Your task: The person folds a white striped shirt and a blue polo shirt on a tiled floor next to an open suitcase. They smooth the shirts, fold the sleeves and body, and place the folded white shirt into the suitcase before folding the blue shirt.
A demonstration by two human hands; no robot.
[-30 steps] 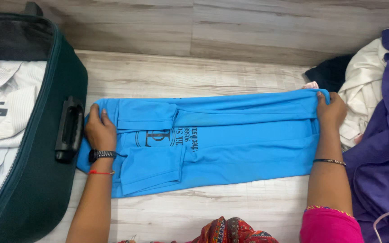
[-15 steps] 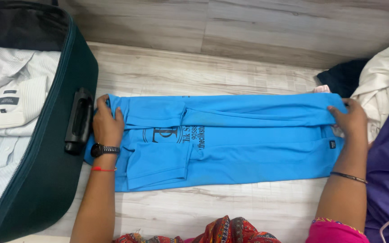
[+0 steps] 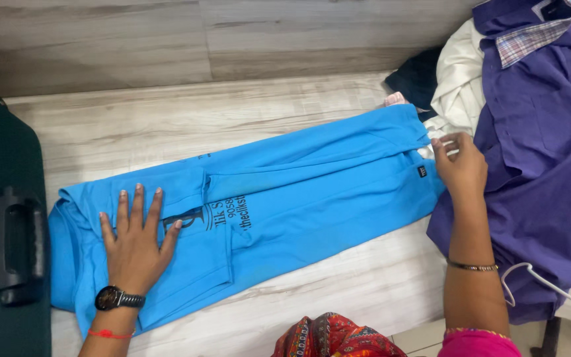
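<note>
Blue knit shirt (image 3: 279,211), smooth and matte, folded into a long narrow band, lying flat and slanted on pale wood-grain floor (image 3: 166,119). Left hand (image 3: 137,241) open, fingers spread, palm pressed flat on collar end. Right hand (image 3: 458,168) loosely curled at hem edge, clamped on nothing visible. Dark green suitcase (image 3: 1,198) with black moulded handle at left. Rumpled purple shirt (image 3: 536,145) heaped at right.

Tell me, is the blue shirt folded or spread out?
Folded. The blue shirt lies as a long narrow strip, sides and sleeve turned in, left hand flat on it, right hand at its hem.
</note>
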